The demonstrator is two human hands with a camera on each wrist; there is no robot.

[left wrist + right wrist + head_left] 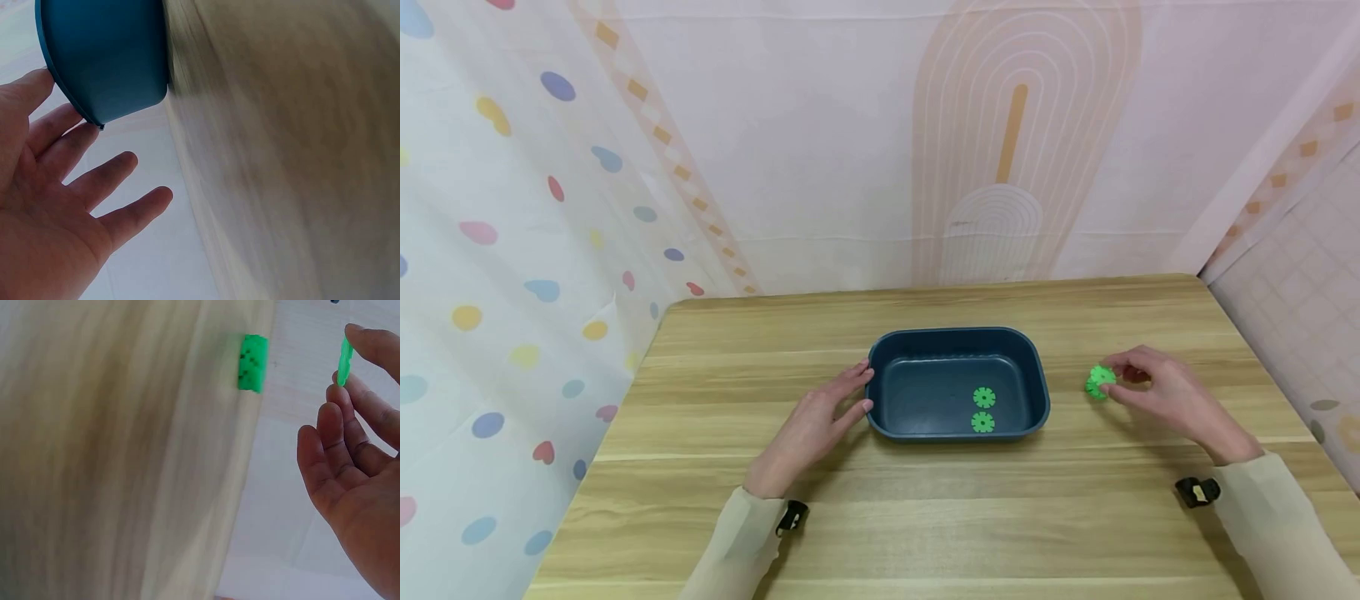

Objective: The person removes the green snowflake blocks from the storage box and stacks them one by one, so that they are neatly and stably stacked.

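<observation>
In the right part of the head view, a green notched disc (344, 361) is held by the right hand (1172, 402), pinched between the thumb and a finger. In the upper middle of the right wrist view, a green stack (252, 362) is seen upright on the surface (887, 525), apart from the held disc; its pieces cannot be counted. At the centre of the head view, a dark blue tray (925, 392) is placed on the surface. In its lower right part, two flat green discs (984, 397) are laid, one above the other in the frame. The left rim of the tray is touched by the left hand (808, 429), whose fingers are kept apart and nearly straight. A printed curtain (835, 150) is hung behind, across the upper frame.
</observation>
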